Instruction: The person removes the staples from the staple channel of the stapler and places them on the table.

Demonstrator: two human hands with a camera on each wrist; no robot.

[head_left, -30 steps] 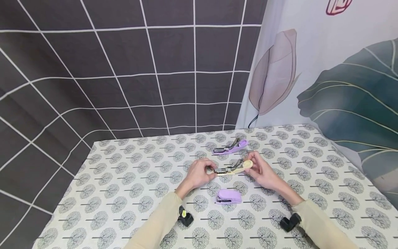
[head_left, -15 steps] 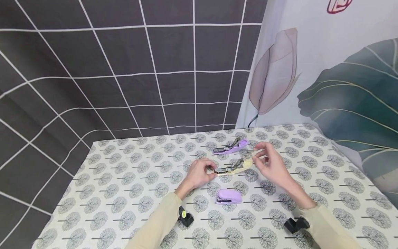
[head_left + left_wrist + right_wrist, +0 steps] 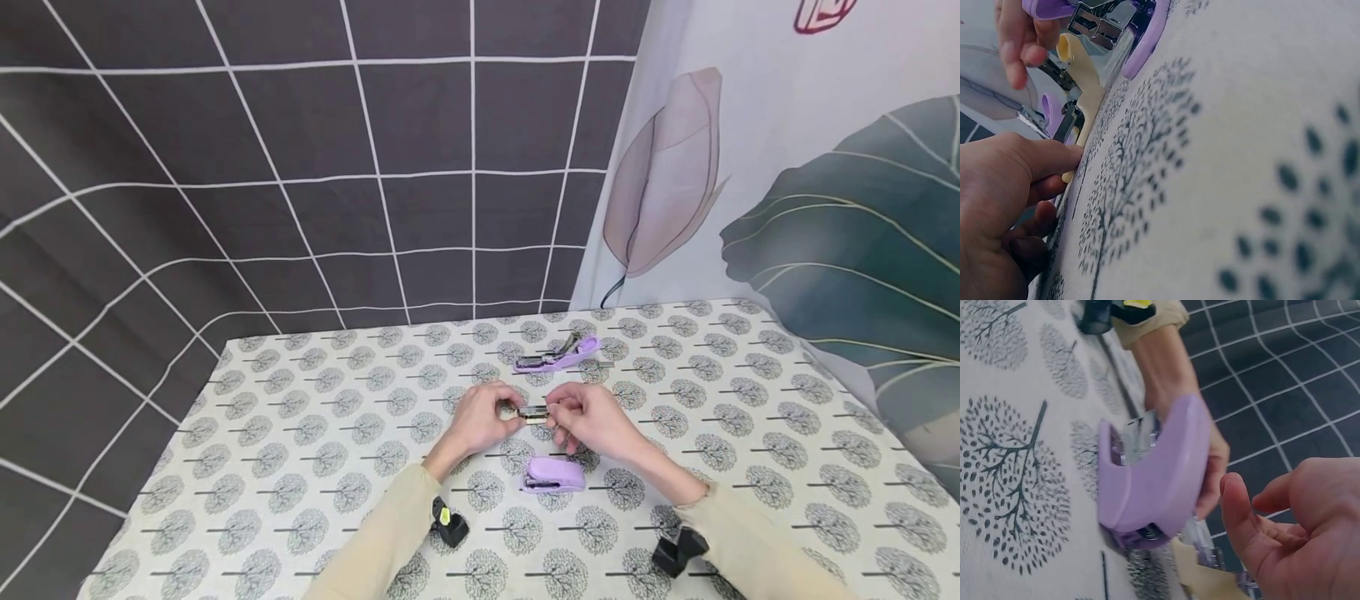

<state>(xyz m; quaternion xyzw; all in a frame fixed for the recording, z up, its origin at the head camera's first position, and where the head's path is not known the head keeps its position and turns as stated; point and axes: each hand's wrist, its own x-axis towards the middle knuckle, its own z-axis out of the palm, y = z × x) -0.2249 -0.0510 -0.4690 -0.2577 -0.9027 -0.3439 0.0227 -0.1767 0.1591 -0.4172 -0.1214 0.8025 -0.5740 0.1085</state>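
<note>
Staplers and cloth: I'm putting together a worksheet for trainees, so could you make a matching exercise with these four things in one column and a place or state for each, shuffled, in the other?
Column one
1. Yellow stapler
2. Open purple stapler
3. Closed purple stapler
4. Cloth

Column two
A. Of the staplers, nearest the person
B. Printed with trees
C. Held at one end by the left hand
D. Of the staplers, farthest from the person

Pairs: 1-C, 2-D, 3-A, 4-B
</note>
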